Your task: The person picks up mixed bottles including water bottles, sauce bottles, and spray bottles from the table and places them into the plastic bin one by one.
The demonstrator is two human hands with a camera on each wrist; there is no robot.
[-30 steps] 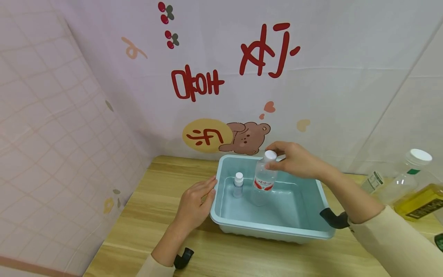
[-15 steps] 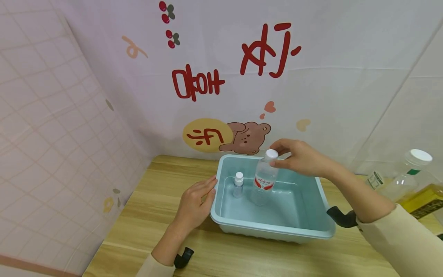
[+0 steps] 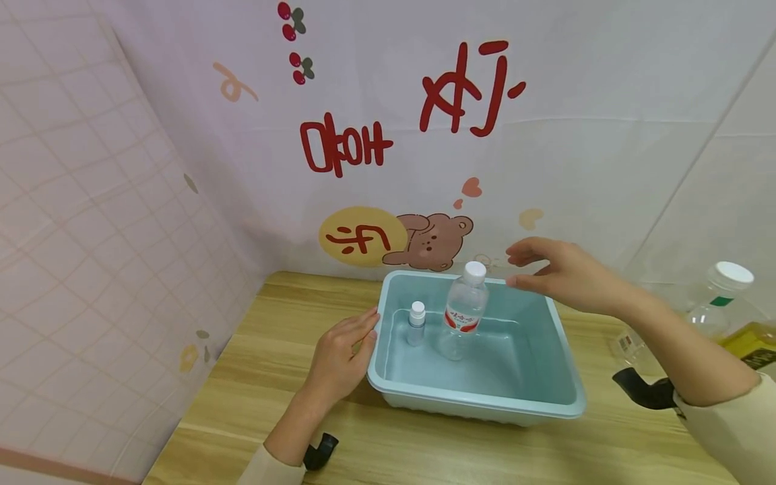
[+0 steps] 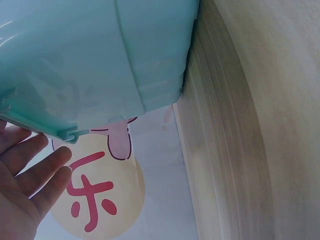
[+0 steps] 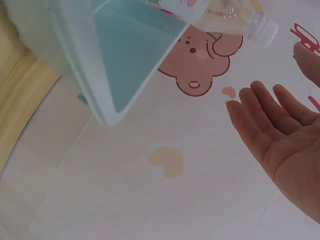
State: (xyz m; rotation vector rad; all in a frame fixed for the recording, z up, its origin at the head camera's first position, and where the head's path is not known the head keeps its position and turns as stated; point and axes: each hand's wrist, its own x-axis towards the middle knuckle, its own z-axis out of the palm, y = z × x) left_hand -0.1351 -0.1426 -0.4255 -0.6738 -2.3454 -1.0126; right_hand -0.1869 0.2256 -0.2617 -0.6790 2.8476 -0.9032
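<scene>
A light blue plastic basin (image 3: pixel 479 406) stands on the wooden table. Inside it, a clear bottle (image 3: pixel 467 303) with a white cap and red-and-white label stands upright. To its left is a small clear bottle (image 3: pixel 416 325), also white-capped. My left hand (image 3: pixel 342 353) rests its fingers against the basin's left rim; in the left wrist view the fingers (image 4: pixel 50 175) are extended near that rim. Above the basin's back right part, my right hand (image 3: pixel 560 276) is apart from the larger bottle. Its fingers are spread loosely and hold nothing, as the right wrist view also shows.
On the right of the table (image 3: pixel 254 350) stand a tall clear bottle (image 3: pixel 718 303) with a white cap and a bottle of yellow liquid (image 3: pixel 752 343). A clear container with a label (image 3: pixel 624 342) is partly behind my right forearm. A printed wall cloth (image 3: pixel 576 168) hangs behind.
My right hand has let go of the larger bottle's cap and moved right, away from it. That bottle stays standing in the basin. The left hand has kept its place at the rim.
</scene>
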